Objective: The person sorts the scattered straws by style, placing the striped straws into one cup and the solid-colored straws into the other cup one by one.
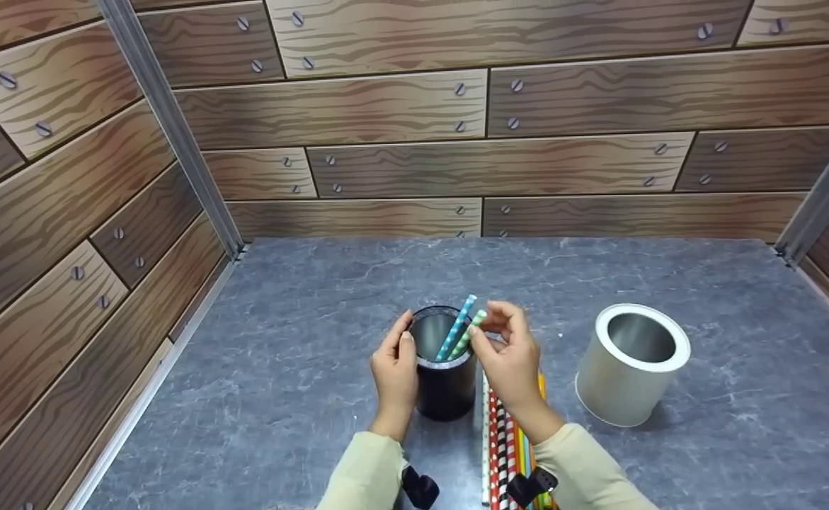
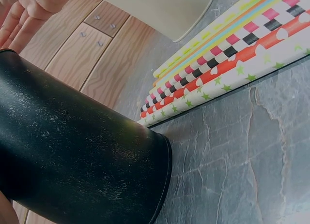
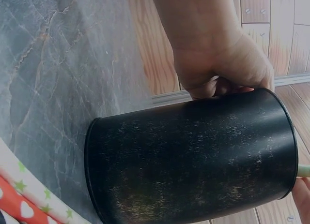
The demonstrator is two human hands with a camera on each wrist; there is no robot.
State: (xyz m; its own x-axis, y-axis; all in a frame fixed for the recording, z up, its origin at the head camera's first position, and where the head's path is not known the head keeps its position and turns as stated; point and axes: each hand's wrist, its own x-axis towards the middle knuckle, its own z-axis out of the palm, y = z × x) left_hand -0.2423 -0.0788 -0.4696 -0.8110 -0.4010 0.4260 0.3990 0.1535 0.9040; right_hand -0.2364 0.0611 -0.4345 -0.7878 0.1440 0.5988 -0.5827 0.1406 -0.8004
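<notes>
Left hand (image 1: 394, 374) grips black can (image 1: 446, 394) | right hand (image 1: 512, 360) pinches green straw (image 1: 464, 340) inside it | blue straw (image 1: 456, 327) alongside

I see a white can (image 1: 616, 386) on the gray table (image 1: 294, 340), and behind it a wood-look wall (image 1: 400, 106) between metal posts (image 1: 173, 127).

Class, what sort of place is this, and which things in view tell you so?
Probably a small enclosed work booth: a grey marble-patterned tabletop, plank-patterned walls on three sides, and grey metal corner posts where the walls meet.
</notes>
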